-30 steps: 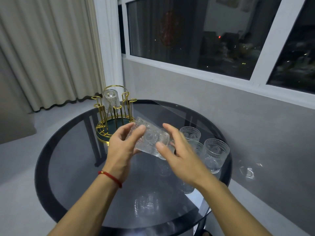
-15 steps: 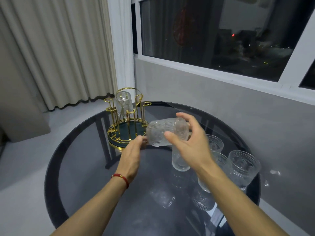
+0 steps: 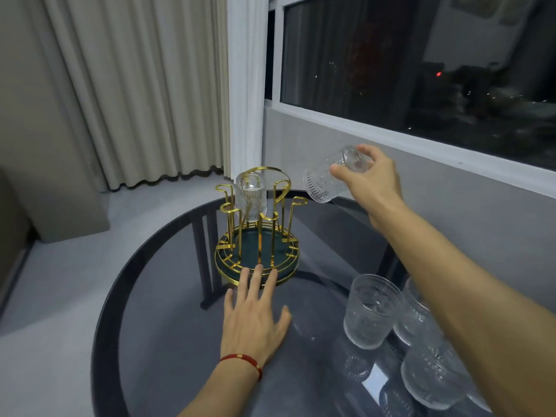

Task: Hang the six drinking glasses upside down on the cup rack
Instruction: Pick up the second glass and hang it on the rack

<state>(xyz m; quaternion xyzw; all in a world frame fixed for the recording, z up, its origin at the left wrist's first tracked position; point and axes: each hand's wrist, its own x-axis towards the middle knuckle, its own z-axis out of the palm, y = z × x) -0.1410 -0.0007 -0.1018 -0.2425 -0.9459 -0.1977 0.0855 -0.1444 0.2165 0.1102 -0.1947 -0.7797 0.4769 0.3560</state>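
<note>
A gold wire cup rack [image 3: 258, 236] with a dark green base stands on the round dark glass table [image 3: 168, 296]. One clear ribbed glass [image 3: 251, 195] hangs upside down on a far peg. My right hand [image 3: 368, 179] holds another textured glass [image 3: 323, 182] by its base, tilted mouth-down, above and to the right of the rack. My left hand [image 3: 255, 320] lies flat on the table with spread fingers, fingertips touching the rack's base rim. Several upright glasses [image 3: 371, 311] stand at the table's right, partly hidden by my right forearm.
A grey wall with a dark window [image 3: 421, 64] runs behind the table on the right. Beige curtains [image 3: 135, 85] hang at the back left over a grey floor. The table's dark rim [image 3: 103, 341] curves close on the left.
My left hand let go of the glass and came down flat by the rack's base. My right hand carried the glass up and to the right, tipping its mouth downward.
</note>
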